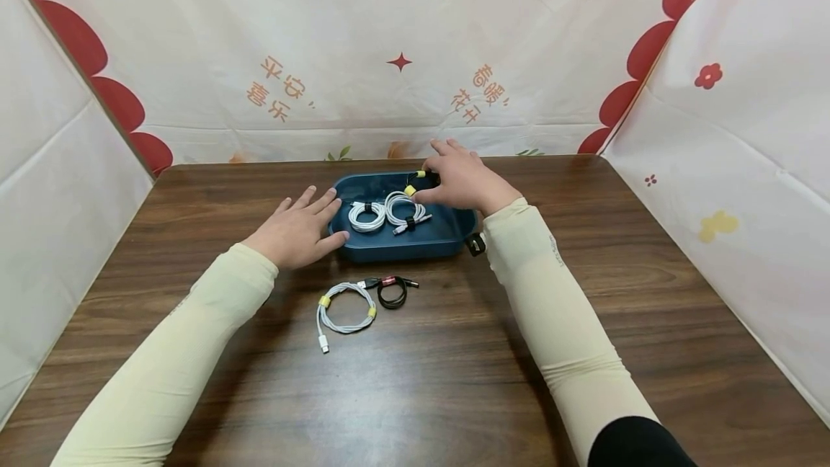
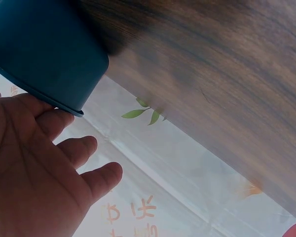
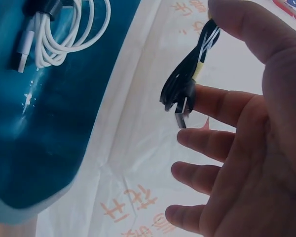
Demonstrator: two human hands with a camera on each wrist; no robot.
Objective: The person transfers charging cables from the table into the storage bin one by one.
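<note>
A blue bin [image 1: 402, 251] stands on the table with two coiled white cables in it, one [image 1: 367, 217] on the left and one [image 1: 405, 211] beside it, each with a black strap. My left hand [image 1: 295, 233] lies at the bin's left rim with its fingers spread and straight. Over the bin's back right part, my right hand [image 1: 457, 179] holds a coiled black cable [image 3: 180, 81] with yellow ties. In the right wrist view the thumb and index finger pinch this coil, while the other fingers are held apart from it.
In front of the bin lie a pale coiled cable [image 1: 346, 328] with yellow ties and a small black coiled cable [image 1: 392, 303] with a red tie. A black tab [image 1: 475, 244] sticks out at the bin's right corner. Printed white sheeting [image 1: 363, 20] encloses the wooden table [image 1: 415, 395] behind and at both sides.
</note>
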